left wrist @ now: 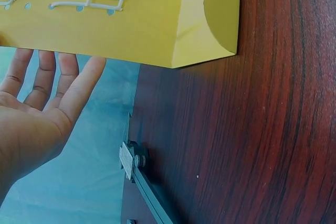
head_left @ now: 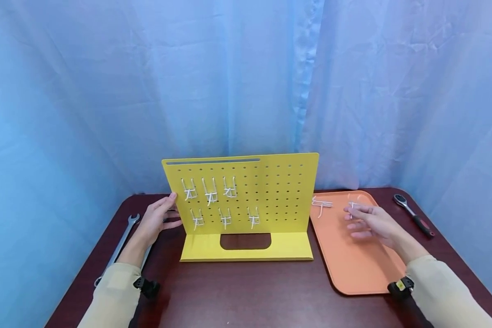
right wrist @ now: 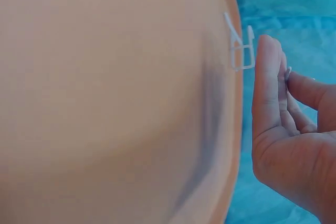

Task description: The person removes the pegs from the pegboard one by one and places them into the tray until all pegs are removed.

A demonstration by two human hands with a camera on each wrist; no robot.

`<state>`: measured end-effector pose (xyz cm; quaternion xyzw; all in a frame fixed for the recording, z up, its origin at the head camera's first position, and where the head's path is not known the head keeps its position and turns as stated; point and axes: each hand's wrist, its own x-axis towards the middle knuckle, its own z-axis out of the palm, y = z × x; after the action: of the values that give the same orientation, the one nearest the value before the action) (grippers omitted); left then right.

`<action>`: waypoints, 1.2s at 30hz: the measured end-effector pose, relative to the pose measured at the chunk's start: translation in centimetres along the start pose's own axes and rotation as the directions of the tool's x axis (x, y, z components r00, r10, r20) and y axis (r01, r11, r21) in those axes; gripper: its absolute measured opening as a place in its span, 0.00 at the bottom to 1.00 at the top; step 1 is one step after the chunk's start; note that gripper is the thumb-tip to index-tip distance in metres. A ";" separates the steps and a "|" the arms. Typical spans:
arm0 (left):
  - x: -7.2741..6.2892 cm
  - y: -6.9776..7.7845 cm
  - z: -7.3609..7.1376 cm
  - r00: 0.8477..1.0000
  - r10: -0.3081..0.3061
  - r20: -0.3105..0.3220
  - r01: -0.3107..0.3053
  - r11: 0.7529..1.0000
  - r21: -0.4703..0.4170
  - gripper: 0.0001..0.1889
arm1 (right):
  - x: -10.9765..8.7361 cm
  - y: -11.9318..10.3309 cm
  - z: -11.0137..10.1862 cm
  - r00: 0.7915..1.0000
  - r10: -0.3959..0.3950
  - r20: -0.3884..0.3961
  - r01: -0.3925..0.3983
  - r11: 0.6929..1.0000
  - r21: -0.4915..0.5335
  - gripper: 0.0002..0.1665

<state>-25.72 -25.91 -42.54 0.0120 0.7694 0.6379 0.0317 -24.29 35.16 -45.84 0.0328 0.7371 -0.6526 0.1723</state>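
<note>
A yellow pegboard (head_left: 279,200) stands upright on its flat base, with several white wire hooks (head_left: 211,191) on its left half. My left hand (head_left: 157,218) grips the board's left edge; in the left wrist view its fairly straight fingers (left wrist: 79,85) pass behind the board and the thumb tip shows in front. Over the orange tray (head_left: 344,259), my right hand (head_left: 373,223) pinches a white pegboard hook (head_left: 351,205) between thumb and fingertips. Most of that hook is hidden by the fingers in the right wrist view. Another white hook (head_left: 321,203) lies at the tray's far left corner.
On the dark wood table (head_left: 238,291), a wrench (head_left: 123,239) lies left of my left forearm. A caliper (left wrist: 137,163) is near that arm, partly hidden in the head view. Right of the tray lies a ratchet (head_left: 414,215). Pale curtains (head_left: 229,82) hang behind.
</note>
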 end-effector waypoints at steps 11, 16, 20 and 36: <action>0.1 0.3 0.0 1.000 -0.003 -0.003 0.004 1.000 0.010 0.35 | 3.1 1.3 0.0 0.998 0.040 -0.052 -0.038 0.998 0.040 0.40; 0.0 0.2 0.1 1.000 -0.001 0.002 0.001 1.000 0.000 0.35 | 3.8 1.4 0.2 0.996 0.059 -0.073 -0.055 0.997 0.050 0.38; -0.1 0.2 0.1 1.000 -0.006 0.006 0.007 1.000 -0.006 0.35 | 4.3 1.6 0.3 0.996 0.047 -0.079 -0.044 0.998 0.042 0.37; -0.1 0.3 0.1 1.000 -0.012 0.007 0.012 1.000 -0.001 0.36 | 4.8 2.1 0.5 0.993 0.072 -0.098 -0.071 0.997 0.022 0.39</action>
<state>-25.61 -25.79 -42.28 0.0097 0.7688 0.6382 0.0382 -28.16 34.16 -49.32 0.0929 0.7370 -0.6504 0.1586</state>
